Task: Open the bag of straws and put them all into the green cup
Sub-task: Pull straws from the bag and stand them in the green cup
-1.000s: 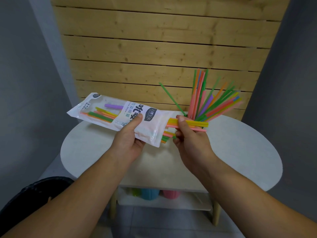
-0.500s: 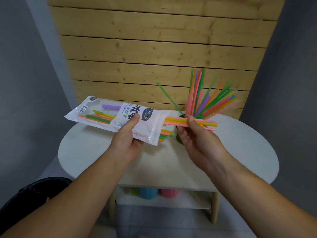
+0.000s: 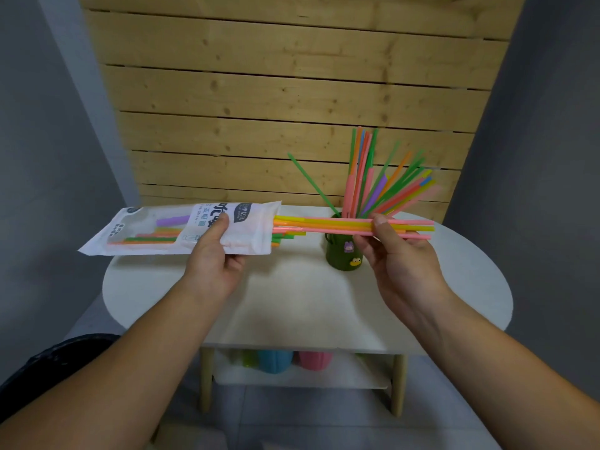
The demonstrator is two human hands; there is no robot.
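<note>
My left hand grips the white plastic straw bag level above the table, open mouth to the right, with several coloured straws still inside. My right hand pinches a small bunch of yellow, pink and orange straws that reaches from the bag's mouth out past my fingers. Just behind and below that bunch stands the dark green cup, with small stickers on its side. A fan of many coloured straws sticks up out of it.
The cup stands on a white oval table with a lower shelf holding a blue cup and a pink cup. A wooden slat wall rises behind. A dark bin sits at the lower left.
My right hand has drawn the bunch of straws further right, almost wholly out of the bag. The green cup, earlier hidden behind my hand, now shows. The bag has levelled out.
</note>
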